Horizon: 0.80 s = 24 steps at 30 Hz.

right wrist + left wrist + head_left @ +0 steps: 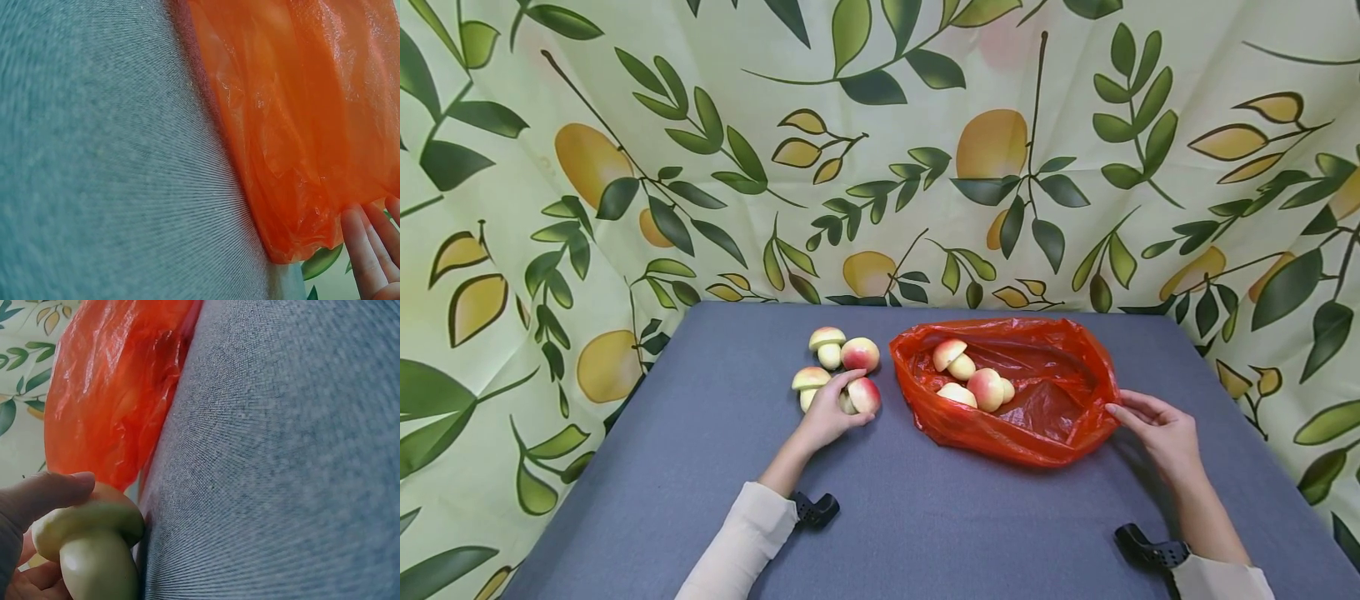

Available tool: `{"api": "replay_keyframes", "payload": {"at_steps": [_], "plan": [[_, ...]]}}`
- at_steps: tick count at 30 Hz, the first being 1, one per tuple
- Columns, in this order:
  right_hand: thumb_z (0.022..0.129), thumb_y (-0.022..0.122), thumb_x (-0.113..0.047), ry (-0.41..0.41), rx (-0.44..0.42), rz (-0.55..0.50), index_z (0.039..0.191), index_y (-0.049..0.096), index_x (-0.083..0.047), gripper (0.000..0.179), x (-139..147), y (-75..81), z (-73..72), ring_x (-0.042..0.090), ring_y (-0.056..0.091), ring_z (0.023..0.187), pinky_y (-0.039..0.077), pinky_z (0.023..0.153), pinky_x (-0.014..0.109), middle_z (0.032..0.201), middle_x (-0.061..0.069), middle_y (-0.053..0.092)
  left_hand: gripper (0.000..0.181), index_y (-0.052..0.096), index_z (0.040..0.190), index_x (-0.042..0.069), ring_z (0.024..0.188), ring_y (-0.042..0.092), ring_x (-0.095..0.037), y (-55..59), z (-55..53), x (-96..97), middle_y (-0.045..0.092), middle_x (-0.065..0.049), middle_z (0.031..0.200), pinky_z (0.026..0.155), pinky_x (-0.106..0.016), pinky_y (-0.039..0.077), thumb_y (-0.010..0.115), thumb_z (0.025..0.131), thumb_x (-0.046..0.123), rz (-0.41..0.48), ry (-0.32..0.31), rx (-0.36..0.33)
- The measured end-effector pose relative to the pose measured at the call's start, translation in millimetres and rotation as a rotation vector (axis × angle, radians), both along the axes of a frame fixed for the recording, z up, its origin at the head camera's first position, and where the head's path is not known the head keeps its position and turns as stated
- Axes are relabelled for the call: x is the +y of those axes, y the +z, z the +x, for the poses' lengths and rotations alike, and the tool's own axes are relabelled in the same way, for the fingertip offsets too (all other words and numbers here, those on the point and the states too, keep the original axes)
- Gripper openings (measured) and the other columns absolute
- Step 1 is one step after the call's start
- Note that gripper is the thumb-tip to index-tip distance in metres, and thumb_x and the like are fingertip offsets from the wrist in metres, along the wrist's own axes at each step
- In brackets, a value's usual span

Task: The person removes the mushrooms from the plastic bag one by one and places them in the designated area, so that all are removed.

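Note:
My left hand [829, 417] pinches a model mushroom [864, 396] between thumb and fingers, its cap red and cream; the pale stem shows large in the left wrist view. Close by lie three more mushrooms, two at the back, one upright [827, 346] and one with its red cap [860, 355] facing forward, and one [810, 380] left of the hand. To the right, a red plastic bag [1000, 440] spreads wide at its mouth, with three mushrooms [985, 389] inside. At the bag's right rim, my right hand [1165, 433] holds the edge by its fingertips.
Everything rests on a grey-blue cloth-covered table [970, 525]. A curtain [910, 125] printed with leaves and fruit stands behind it and along the sides. Each wrist wears a black strap mount [1150, 550].

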State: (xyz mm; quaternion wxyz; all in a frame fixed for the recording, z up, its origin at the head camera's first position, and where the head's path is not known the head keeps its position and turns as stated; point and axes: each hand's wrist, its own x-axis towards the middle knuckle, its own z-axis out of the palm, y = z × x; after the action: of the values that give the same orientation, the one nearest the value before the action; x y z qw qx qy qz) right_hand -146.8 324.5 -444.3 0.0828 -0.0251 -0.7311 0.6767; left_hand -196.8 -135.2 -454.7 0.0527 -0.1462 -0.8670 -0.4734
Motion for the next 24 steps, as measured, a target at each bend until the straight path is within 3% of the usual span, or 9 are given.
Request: {"api": "replay_keyframes", "payload": {"at_steps": [8, 17, 24], "plan": [[0.087, 0.067, -0.004, -0.006, 0.014, -0.013, 0.097, 0.074, -0.026, 0.025, -0.9, -1.4, 0.6, -0.01, 0.068, 0.074, 0.054, 0.066, 0.007, 0.083, -0.024, 0.073, 0.075, 0.053, 0.131, -0.003, 0.121, 0.057, -0.033, -1.1, 0.5, -0.1, 0.06, -0.021, 0.131, 0.106, -0.048, 0.043, 0.086, 0.064, 0.003, -0.025, -0.015, -0.014], [0.088, 0.067, -0.006, -0.021, 0.001, -0.015, 0.098, 0.074, -0.026, 0.024, -0.3, -2.2, 1.3, -0.01, 0.068, 0.074, 0.054, 0.066, 0.006, 0.083, -0.025, 0.072, 0.074, 0.052, 0.129, -0.004, 0.113, 0.059, -0.03, -1.8, 1.7, 1.1, 0.061, -0.021, 0.128, 0.099, -0.043, 0.048, 0.086, 0.064, 0.003, 0.001, 0.003, -0.045], [0.088, 0.067, -0.006, -0.025, -0.017, -0.017, 0.099, 0.074, -0.027, 0.024, 1.7, -3.2, 0.9, -0.01, 0.068, 0.075, 0.053, 0.066, 0.006, 0.083, -0.025, 0.072, 0.073, 0.053, 0.128, -0.005, 0.116, 0.059, -0.032, -2.1, 1.5, 2.1, 0.061, -0.021, 0.127, 0.101, -0.047, 0.047, 0.086, 0.064, 0.004, -0.009, 0.005, -0.038]]}}
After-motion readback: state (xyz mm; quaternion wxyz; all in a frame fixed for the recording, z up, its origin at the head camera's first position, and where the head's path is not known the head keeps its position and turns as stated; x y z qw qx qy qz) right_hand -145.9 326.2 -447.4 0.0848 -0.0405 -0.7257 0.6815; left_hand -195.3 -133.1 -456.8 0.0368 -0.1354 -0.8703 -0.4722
